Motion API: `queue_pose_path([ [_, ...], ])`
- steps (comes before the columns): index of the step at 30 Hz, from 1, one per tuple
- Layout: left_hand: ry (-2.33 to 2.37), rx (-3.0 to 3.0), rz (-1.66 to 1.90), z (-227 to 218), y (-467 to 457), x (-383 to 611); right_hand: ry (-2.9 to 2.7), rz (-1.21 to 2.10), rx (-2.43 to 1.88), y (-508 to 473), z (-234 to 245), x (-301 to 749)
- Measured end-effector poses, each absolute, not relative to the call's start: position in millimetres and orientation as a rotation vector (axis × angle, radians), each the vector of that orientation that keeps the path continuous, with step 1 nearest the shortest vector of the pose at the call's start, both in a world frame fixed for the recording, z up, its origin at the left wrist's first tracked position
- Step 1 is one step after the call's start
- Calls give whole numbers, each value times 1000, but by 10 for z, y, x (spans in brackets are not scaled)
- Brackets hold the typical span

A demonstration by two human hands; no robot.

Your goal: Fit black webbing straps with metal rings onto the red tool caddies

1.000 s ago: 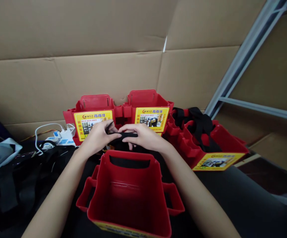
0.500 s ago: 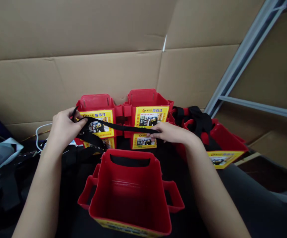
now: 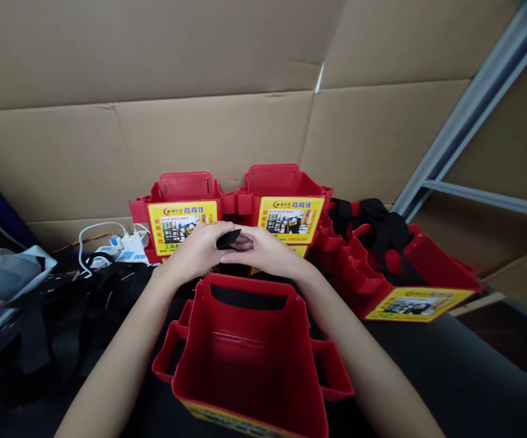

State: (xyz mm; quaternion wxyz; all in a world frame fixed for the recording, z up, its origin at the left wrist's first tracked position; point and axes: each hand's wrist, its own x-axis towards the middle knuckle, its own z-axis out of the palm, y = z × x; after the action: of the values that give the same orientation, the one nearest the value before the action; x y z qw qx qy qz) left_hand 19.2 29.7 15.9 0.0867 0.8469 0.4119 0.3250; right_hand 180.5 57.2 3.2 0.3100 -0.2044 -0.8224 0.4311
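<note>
A red plastic tool box (image 3: pixel 249 359) stands open in front of me, with side loops and a black strap run through the slot in its far wall. Just beyond its far rim my left hand (image 3: pixel 197 250) and my right hand (image 3: pixel 265 250) meet, both closed on a short fold of black strap (image 3: pixel 228 238). Most of the strap is hidden under my fingers.
Two red boxes with yellow labels (image 3: pixel 182 210) (image 3: pixel 285 204) stand at the back against a cardboard wall (image 3: pixel 227 103). Another red box with black straps (image 3: pixel 395 267) lies at the right. A white power strip (image 3: pixel 117 246) and dark straps (image 3: pixel 76 310) are at the left. A metal rack (image 3: pixel 468 121) rises at right.
My hands, spread apart half a second ago with the strap stretched between them, have come back together over the box's far rim. The camera has shifted slightly left.
</note>
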Motion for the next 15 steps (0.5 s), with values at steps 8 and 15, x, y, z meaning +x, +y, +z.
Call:
queue_pose_path([
  [8,1289,2131,1110,148,332,6,-2075,813,-824,625,128,2009],
  [15,1296,2270,1211,111,367,153,-2169,1000,-631,572,63,1888],
])
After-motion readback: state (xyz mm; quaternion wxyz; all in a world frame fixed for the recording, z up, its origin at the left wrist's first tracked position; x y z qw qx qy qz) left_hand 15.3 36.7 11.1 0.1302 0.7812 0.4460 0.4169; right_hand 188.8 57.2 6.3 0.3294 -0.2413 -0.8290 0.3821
